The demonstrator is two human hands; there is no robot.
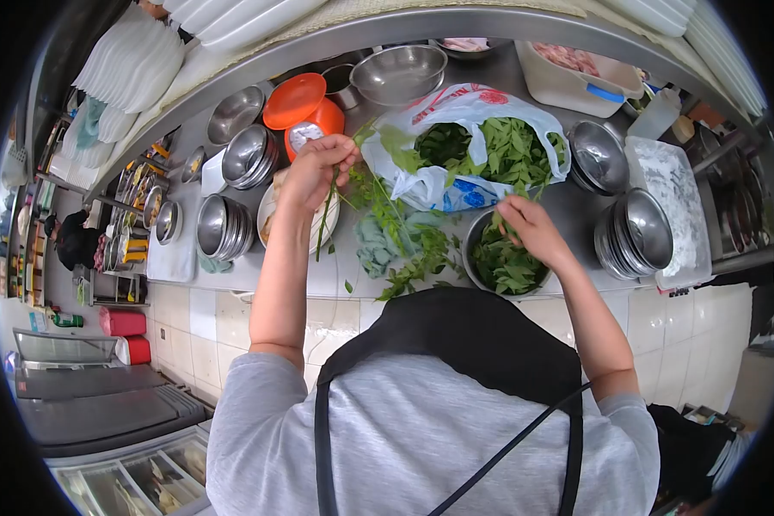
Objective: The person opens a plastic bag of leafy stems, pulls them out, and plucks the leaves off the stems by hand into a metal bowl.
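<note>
My left hand [322, 168] is raised over the counter, its fingers pinched on a thin green stem [328, 209] that hangs down with few leaves on it. My right hand [531, 230] is at a metal bowl [469, 258] of picked green leaves [503, 262], fingers curled together on leaves near its rim. Behind the hands lies an open white plastic bag [443, 191], full of leafy green sprigs [516, 150]. Loose sprigs [417, 267] and a crumpled grey-green cloth [378, 245] rest on the counter between my hands. A white plate [269, 206] sits partly behind my left forearm.
Stacked metal bowls [224, 228] stand at left, with more bowls [632, 232] at right. An orange container [318, 116] and a large metal basin [400, 73] are at the back. A white tub [568, 82] holds raw meat. Another person [76, 239] is at far left.
</note>
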